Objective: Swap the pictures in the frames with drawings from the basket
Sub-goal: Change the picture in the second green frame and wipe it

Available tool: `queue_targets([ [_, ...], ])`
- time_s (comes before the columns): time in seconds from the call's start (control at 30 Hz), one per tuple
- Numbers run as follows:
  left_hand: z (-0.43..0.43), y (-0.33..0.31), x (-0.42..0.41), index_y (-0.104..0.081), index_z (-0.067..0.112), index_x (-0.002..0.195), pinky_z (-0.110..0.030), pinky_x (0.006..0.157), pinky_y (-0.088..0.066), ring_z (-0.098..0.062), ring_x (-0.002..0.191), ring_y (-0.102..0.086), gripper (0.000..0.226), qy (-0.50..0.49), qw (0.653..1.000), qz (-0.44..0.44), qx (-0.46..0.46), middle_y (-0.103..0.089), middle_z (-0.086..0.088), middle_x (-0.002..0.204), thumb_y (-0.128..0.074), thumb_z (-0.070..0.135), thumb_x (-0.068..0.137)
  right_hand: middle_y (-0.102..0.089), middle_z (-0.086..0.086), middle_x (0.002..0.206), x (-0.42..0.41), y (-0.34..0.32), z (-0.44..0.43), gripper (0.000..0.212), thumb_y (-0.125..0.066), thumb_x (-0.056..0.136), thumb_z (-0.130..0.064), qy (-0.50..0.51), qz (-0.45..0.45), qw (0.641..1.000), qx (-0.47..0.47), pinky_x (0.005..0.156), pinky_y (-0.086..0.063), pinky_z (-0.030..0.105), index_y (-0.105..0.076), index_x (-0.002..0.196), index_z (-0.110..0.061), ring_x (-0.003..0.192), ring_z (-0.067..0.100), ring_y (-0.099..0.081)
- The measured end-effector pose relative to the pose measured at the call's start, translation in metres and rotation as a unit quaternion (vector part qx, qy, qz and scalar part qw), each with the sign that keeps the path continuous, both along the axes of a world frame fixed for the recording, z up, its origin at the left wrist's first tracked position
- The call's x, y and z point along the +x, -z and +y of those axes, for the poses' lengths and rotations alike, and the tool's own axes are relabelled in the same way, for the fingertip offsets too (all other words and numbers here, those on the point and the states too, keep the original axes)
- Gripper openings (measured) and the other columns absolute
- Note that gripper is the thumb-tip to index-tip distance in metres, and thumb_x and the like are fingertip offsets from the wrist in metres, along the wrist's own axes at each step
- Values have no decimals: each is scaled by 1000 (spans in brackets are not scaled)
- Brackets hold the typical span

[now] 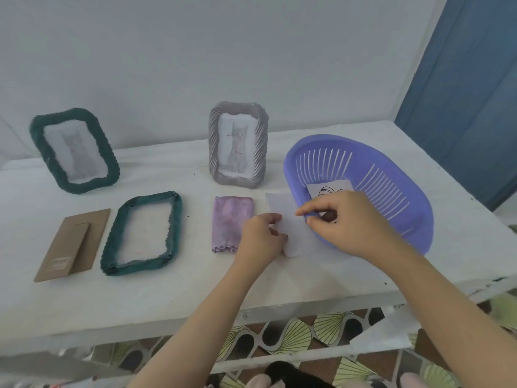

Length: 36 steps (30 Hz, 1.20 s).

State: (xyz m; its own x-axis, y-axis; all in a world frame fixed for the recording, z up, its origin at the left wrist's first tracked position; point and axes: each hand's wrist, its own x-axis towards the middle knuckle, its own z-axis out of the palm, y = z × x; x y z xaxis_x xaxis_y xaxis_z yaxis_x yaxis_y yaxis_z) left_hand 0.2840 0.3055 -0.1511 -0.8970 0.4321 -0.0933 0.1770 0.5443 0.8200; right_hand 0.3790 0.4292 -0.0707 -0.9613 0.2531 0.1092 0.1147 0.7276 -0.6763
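Observation:
A purple slotted basket [391, 175] sits at the right of the white table, with a line drawing [328, 189] inside. A white sheet of paper [282, 211] lies flat just left of the basket. My left hand [261, 239] pinches the sheet's left edge. My right hand [344, 219] pinches its right side at the basket's rim. A green frame [141, 233] lies flat and open, its brown backing board [74, 245] beside it. A green frame [74, 151] and a grey frame [237, 144] stand upright with cat pictures.
A purple folded cloth [232, 222] lies between the flat green frame and the sheet. The table's front edge [195, 320] runs below my arms, with a patterned floor under it. A blue door [475, 88] stands at the far right.

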Motion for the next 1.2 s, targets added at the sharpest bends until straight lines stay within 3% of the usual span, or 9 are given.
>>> queue_targets([
  [0.23, 3, 3, -2, -61, 6, 118, -11, 65, -33, -14, 78, -54, 45, 54, 993, 80, -67, -52, -8, 121, -68, 8, 73, -61, -27, 68, 4, 11, -2, 19, -66, 81, -19, 9, -1, 999, -43, 59, -43, 8, -74, 90, -33, 70, 0, -59],
  [0.37, 2, 0, -3, -50, 11, 131, -21, 100, -28, -21, 134, -32, 51, 64, 988, 92, -106, -27, -14, 149, -61, 11, 82, -68, -20, 86, 6, 7, 6, 17, -63, 85, -19, 7, 4, 992, -126, 74, -51, 16, -73, 96, -28, 79, -1, -64],
  [0.43, 1, -5, 0, -42, 12, 136, -19, 106, -18, -21, 140, -21, 47, 52, 989, 124, -61, -24, -13, 151, -51, 11, 90, -68, -17, 94, 5, 4, 19, 17, -60, 87, -19, 43, 7, 988, -151, 80, -51, 22, -72, 96, -28, 84, 2, -65],
  [0.57, 4, -20, 4, -26, 27, 144, -25, 111, -24, -6, 136, -29, 49, 54, 987, 91, 122, -32, 10, 149, -41, 29, 97, -64, -2, 115, -7, 3, 61, 25, -59, 88, -25, 130, -102, 986, 18, 80, -38, 24, -63, 112, -28, 99, 13, -57],
  [0.7, 4, -28, 3, -22, 44, 141, -24, 110, -22, 6, 136, -20, 63, 143, 974, 127, 121, -27, 25, 147, -56, 43, 88, -52, 7, 133, -14, 14, 78, 66, -68, 80, -30, 137, -272, 945, 118, 83, -39, 30, -38, 137, -23, 118, 28, -49],
  [0.8, 4, -30, 4, -24, 49, 136, -23, 110, -22, 7, 135, -19, 65, 156, 973, 129, 110, -27, 32, 139, -62, 41, 84, -54, 9, 127, -15, 21, 75, 79, -75, 72, -27, 136, -300, 936, 127, 80, -42, 32, -32, 138, -19, 114, 30, -52],
  [1.0, 2, -30, 3, -23, 44, 139, -21, 106, -22, 4, 136, -20, 70, 146, 979, 109, 94, -28, 18, 148, -63, 46, 81, -51, 9, 93, -16, 20, 73, 51, -73, 72, -13, 157, -313, 923, 160, 52, -33, 29, -40, 110, -9, 82, 25, -48],
  [1.1, 2, -30, 3, -24, 40, 141, -21, 106, -23, 3, 135, -22, 72, 145, 980, 104, 92, -28, 17, 148, -63, 46, 81, -54, 10, 92, -17, 22, 76, 30, -58, 80, -4, 174, -257, 935, 173, 45, -26, 26, -39, 103, -8, 77, 24, -46],
  [1.2, 2, -31, 2, -27, 41, 139, -20, 106, -23, 4, 134, -22, 70, 147, 979, 102, 99, -30, 17, 147, -64, 45, 81, -51, 2, 76, -15, 25, 81, 40, -53, 79, 1, 181, -188, 952, 162, 46, -32, 28, -46, 117, -12, 72, 23, -49],
])
